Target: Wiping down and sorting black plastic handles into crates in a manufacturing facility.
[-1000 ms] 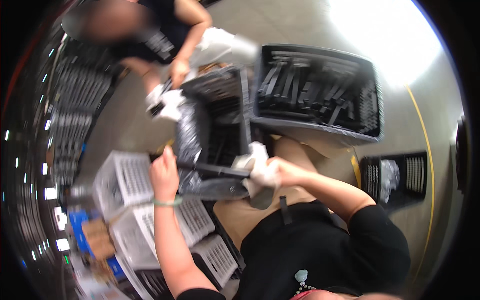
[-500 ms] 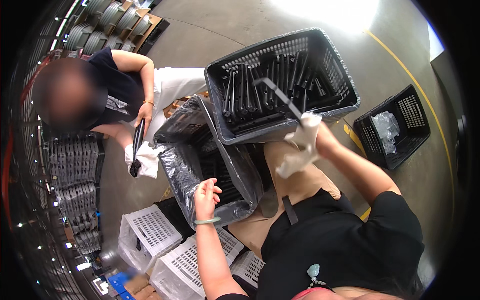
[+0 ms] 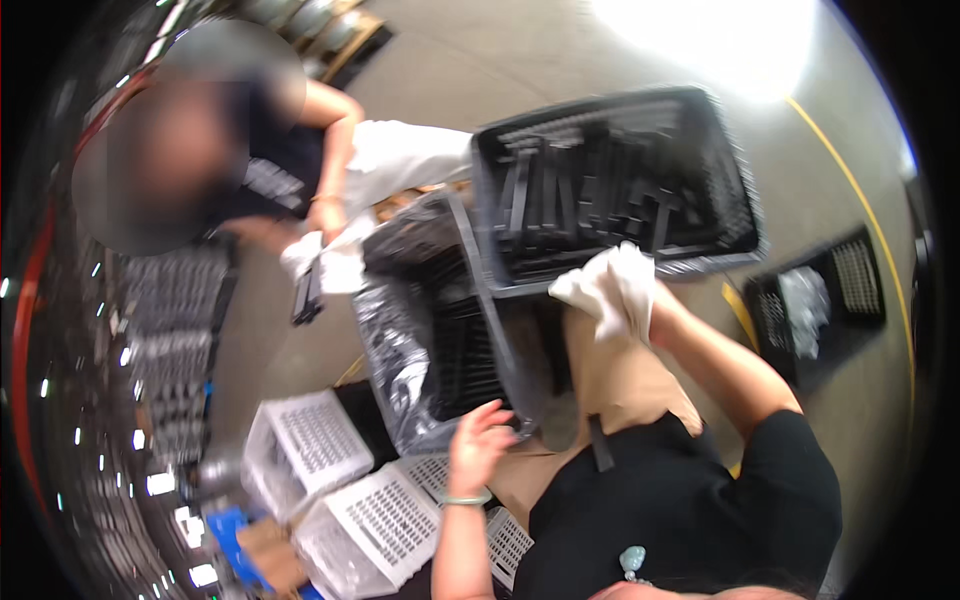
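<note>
My right hand (image 3: 657,312) is wrapped in a crumpled white cloth (image 3: 612,285) at the near rim of a black basket (image 3: 500,275). The cloth covers its fingers. Dark, long metal-looking parts (image 3: 560,190) lie in that basket, smeared by motion. My left hand (image 3: 480,445), with a pale green bangle on the wrist, is held with fingers apart and nothing in them. It is by the near end of a second black basket lined with clear plastic (image 3: 385,330), which holds more dark parts (image 3: 460,345).
Across from me a person (image 3: 275,150) holds a dark part (image 3: 308,295) and a white cloth. White perforated crates (image 3: 315,440) stand at lower left. A smaller black basket (image 3: 860,275) with clear plastic inside is on the floor at right. Stacked parts line the left.
My view has shifted, blurring the scene. The long dark part no longer shows in my right hand; only the cloth does. My left hand has moved nearer my body.
</note>
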A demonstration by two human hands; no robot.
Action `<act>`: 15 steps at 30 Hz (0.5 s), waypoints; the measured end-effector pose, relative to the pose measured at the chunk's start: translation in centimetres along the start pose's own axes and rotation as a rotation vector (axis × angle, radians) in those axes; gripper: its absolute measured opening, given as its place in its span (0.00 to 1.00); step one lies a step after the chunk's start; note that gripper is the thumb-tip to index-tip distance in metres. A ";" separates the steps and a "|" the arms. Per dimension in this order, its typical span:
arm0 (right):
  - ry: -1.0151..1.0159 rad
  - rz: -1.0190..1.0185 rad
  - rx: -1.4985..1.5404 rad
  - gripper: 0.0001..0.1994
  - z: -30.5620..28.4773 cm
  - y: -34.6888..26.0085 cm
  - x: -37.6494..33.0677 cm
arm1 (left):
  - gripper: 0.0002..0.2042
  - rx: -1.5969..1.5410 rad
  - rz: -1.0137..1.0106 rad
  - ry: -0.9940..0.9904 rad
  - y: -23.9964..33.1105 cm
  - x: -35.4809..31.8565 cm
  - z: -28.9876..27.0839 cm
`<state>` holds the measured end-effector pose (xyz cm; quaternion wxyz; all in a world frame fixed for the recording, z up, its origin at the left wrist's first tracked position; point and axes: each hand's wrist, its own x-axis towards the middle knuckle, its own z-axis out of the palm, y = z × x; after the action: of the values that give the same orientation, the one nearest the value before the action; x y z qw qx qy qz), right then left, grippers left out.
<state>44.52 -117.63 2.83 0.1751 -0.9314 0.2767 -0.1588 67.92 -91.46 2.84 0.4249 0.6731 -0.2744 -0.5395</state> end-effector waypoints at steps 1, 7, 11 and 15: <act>-0.076 0.054 0.102 0.20 1.4 -2.4 0.1 | 0.28 0.026 0.094 -0.028 1.3 0.2 4.0; -0.410 -0.227 1.003 0.15 2.9 -7.4 2.9 | 0.20 -0.333 0.109 0.294 0.0 1.8 7.1; 0.254 0.186 0.700 0.12 4.5 7.0 6.8 | 0.15 -0.558 0.119 0.416 -2.4 -1.5 2.3; 0.332 0.750 0.037 0.19 8.2 21.9 1.8 | 0.15 -0.502 0.081 0.512 -3.1 -4.8 0.1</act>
<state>39.10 -133.95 -13.16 0.1903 -0.7244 0.6187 -0.2371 66.32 -86.02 2.52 0.6529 0.6497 -0.0447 -0.3867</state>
